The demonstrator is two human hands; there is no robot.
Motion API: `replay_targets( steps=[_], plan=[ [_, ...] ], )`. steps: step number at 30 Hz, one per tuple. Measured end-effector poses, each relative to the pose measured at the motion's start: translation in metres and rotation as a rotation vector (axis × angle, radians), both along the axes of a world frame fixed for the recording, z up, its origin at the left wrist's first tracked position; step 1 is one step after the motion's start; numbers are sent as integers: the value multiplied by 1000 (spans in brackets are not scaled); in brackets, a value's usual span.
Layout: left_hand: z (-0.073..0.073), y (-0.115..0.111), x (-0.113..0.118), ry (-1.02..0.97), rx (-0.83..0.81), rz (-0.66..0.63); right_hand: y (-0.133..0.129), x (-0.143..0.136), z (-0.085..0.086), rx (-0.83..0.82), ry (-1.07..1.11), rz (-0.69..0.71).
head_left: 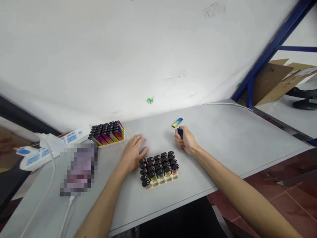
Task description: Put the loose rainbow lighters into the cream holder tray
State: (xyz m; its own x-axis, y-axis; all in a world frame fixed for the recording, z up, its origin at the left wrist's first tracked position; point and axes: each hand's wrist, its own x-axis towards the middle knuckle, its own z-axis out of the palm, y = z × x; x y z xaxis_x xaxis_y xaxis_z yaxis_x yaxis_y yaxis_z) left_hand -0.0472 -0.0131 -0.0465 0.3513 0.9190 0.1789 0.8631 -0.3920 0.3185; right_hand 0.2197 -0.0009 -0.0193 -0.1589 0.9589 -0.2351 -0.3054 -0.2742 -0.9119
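Lighter (180, 132), dark blue, is sitting upright in the right hand (186, 142), fingers curled tight round it in a fist, top poking out above the thumb; fist is resting on the bench (223, 138) toward the far edge, about mid-width. Just beyond it a loose lighter (177, 122) with a blue-to-yellow body is lying flat, apart from the hand. Left hand (133, 154) is lying flat and spread, palm down on the bench, holding nothing, its fingers just beside the near tray (163, 181). That tray is sitting close to the near edge, mostly filled with black-capped lighters standing upright; the front row looks partly vacant, hard to tell at this size. Second tray (108, 133) of rainbow-bodied lighters is sitting at the far left, tilted. Power strips (37, 155) and a white cable (66, 215) are lying along the left edge, next to a blurred-out patch.
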Motion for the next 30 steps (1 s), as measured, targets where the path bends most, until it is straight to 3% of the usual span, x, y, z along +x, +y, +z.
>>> replay_targets(
  steps=[6, 11, 16, 20, 23, 26, 30],
  plan=[
    [4, -2, 3, 0, -10, 15, -1, -3, -3, 86, -31, -28],
    [12, -6, 6, 20, -56, 36, -12, 0, 10, 455, -414, 13],
    [9, -6, 5, 9, -31, 22, -47, 22, 48, 654, -793, -113],
    [6, -5, 5, 4, -10, 21, -95, 37, 91, 761, -900, -159],
    [6, -5, 5, 3, -23, 24, -129, 32, 110, 938, -1003, -171],
    [6, -6, 5, -17, -20, 19, -149, 11, 103, 1014, -998, 4],
    [6, -6, 5, -21, -18, 15, -154, -23, 67, 1025, -1016, 171]
  ],
)
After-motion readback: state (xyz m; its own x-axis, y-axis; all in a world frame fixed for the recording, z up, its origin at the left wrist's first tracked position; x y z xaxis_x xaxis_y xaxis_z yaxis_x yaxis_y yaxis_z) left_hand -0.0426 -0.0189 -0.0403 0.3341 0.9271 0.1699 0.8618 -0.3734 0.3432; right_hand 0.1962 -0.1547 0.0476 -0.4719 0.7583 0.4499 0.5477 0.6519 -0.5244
